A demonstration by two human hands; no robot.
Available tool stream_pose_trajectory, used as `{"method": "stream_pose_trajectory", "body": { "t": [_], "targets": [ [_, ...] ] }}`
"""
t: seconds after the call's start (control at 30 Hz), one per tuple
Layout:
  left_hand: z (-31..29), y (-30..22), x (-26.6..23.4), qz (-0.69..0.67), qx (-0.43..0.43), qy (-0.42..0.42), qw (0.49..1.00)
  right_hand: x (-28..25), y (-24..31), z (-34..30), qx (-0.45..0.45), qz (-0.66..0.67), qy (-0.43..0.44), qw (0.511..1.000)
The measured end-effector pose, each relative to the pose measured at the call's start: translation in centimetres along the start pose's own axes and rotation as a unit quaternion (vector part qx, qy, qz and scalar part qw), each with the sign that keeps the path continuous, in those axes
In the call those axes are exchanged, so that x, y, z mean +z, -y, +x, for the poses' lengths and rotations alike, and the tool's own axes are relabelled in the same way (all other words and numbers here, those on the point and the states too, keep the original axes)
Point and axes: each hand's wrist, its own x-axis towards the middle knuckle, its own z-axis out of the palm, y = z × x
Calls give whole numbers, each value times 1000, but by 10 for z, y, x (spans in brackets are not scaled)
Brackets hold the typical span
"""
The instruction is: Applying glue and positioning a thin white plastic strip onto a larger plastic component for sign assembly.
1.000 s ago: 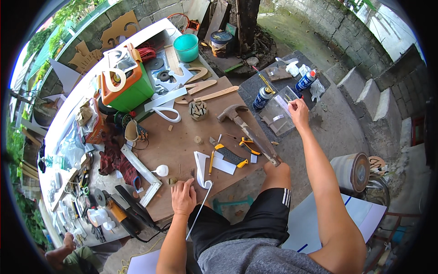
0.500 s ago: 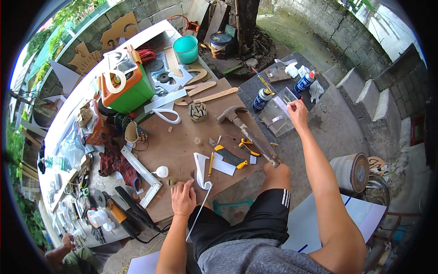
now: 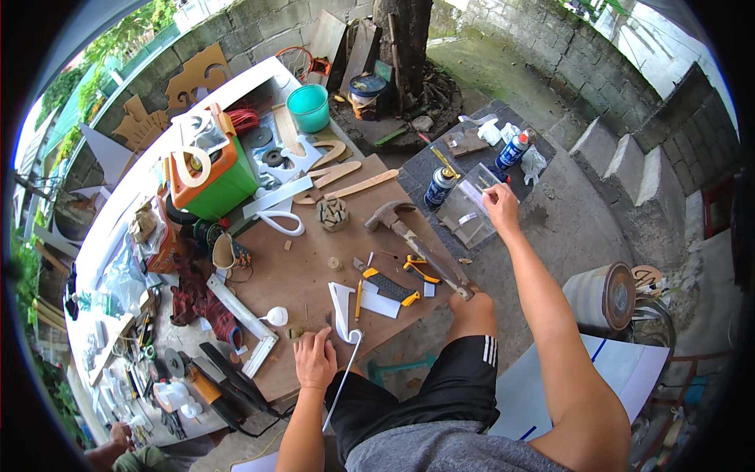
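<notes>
The right hand (image 3: 501, 208) touches the clear box (image 3: 469, 206) on the dark slab (image 3: 417, 164); whether its grip is closed, I cannot tell. The left hand (image 3: 316, 359) rests on the counter (image 3: 303, 263), grip loosely open.

From my remote screen I can read no word or number. At two o'clock, the nearer spray can (image 3: 439, 189) and the farther spray can (image 3: 513, 151) both carry blue labels with pale print, too small for me to make out. At twelve, the pail (image 3: 367, 88) is too blurred; at three, I see a dark curling mark on a round disc (image 3: 647, 279).
</notes>
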Motion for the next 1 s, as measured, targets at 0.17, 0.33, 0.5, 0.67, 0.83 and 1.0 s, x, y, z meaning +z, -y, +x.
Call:
{"method": "stream_pose_trajectory", "body": {
  "t": [0.17, 0.33, 0.5, 0.67, 0.83, 1.0],
  "targets": [
    [-3, 2, -1, 4, -8, 6, 1000, 5, -1, -2, -11, 5, -4, 1000],
    [-4, 1, -1, 10, -13, 9, 1000, 7, -4, -2, -14, 1, -10, 1000],
    [-4, 2, -1, 14, -14, 10, 1000, 10, -5, -3, -10, 8, -4, 1000],
    [-2, 2, 0, 14, -12, 7, 1000, 5, -6, -1, -1, 18, 2, 1000],
    [-3, 3, 0, 13, -10, 13, 1000, 5, -3, 0, -1, 13, 5, 1000],
    [-2, 0, -1, 15, -9, 8, 1000, 5, -5, 0, 5, 1, 10, 1000]
  ]
}}
